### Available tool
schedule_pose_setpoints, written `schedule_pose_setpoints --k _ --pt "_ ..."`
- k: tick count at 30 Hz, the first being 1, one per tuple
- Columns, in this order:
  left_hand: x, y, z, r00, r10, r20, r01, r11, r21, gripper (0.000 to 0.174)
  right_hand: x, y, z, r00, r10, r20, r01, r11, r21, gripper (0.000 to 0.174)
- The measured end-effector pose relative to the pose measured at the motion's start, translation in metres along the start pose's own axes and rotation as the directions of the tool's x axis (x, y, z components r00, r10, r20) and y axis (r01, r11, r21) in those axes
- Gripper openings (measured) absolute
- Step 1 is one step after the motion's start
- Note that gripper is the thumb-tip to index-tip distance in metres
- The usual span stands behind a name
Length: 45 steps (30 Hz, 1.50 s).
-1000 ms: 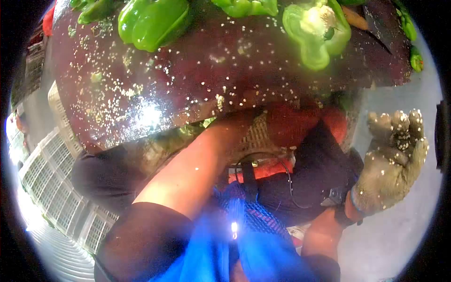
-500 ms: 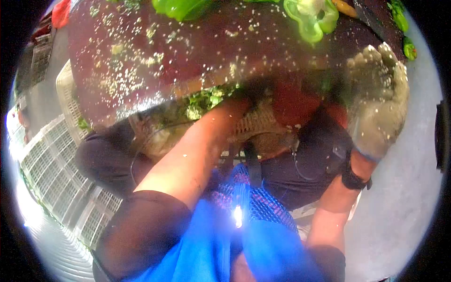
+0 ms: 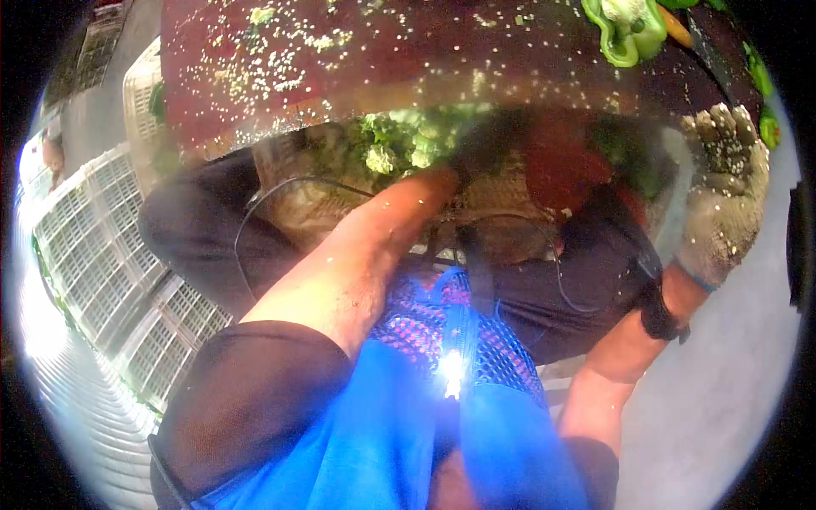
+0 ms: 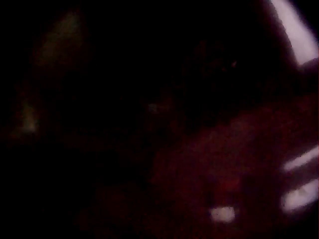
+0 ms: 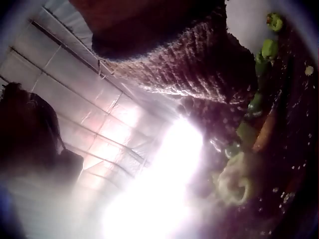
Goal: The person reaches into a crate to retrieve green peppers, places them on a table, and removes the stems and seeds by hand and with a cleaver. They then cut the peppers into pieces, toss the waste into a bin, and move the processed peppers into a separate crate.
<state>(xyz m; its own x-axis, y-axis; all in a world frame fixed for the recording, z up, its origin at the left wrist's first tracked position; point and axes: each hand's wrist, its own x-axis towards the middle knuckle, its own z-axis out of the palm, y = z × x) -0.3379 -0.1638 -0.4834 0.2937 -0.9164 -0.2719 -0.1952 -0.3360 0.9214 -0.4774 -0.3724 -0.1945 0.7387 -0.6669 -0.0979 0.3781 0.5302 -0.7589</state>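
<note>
My right hand (image 3: 727,195) wears a dirty glove dotted with pale seeds. It is held palm up at the right edge of the dark red board (image 3: 374,59), fingers loosely extended and holding nothing. In the right wrist view the glove (image 5: 184,64) shows in shadow. A cut green pepper (image 3: 627,30) lies on the board near this hand. My left forearm (image 3: 357,246) reaches under the board's front edge; the hand itself is hidden in shade there. Pale green scraps (image 3: 408,140) lie beside it, and a red thing (image 3: 565,166) is just right. The left wrist view is nearly black.
Seeds litter the board. An orange-brown stick-like thing (image 3: 676,27) and small green peppers (image 3: 769,127) lie toward its right side. White plastic crates (image 3: 93,212) stand at the left. A thin cable (image 3: 242,229) loops across my legs.
The head view has tilted, so the board sits higher and more scraps show under it. My right hand rose to the board's right corner, then shifted right. My left arm stays under the board.
</note>
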Motion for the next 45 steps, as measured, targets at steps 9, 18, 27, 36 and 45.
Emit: schedule_pose_setpoints --k 9,18,27,36,45 --pt "-0.014 0.035 0.014 0.961 -0.183 0.210 0.095 0.925 0.369 0.044 0.010 0.002 0.001 0.994 0.077 0.071 -0.077 0.997 -0.015 0.048" --pt "-0.049 0.006 0.008 0.918 -0.034 0.395 -0.124 0.922 0.368 0.045 0.007 0.003 -0.008 0.995 0.016 0.095 0.006 0.975 -0.224 0.053" --pt "-0.056 0.001 0.001 0.856 -0.028 0.516 -0.203 0.900 0.386 0.045 0.021 -0.008 -0.051 0.964 0.115 0.239 -0.138 0.987 0.083 0.040" --pt "-0.016 0.034 -0.030 0.932 0.103 0.349 -0.244 0.888 0.390 0.044 0.020 -0.001 -0.010 0.993 0.046 -0.110 -0.050 0.998 -0.031 0.039" --pt "0.075 0.038 -0.027 0.996 0.033 0.088 -0.066 0.914 0.399 0.042 0.015 -0.007 -0.016 0.958 0.192 0.211 -0.220 0.968 0.117 0.040"
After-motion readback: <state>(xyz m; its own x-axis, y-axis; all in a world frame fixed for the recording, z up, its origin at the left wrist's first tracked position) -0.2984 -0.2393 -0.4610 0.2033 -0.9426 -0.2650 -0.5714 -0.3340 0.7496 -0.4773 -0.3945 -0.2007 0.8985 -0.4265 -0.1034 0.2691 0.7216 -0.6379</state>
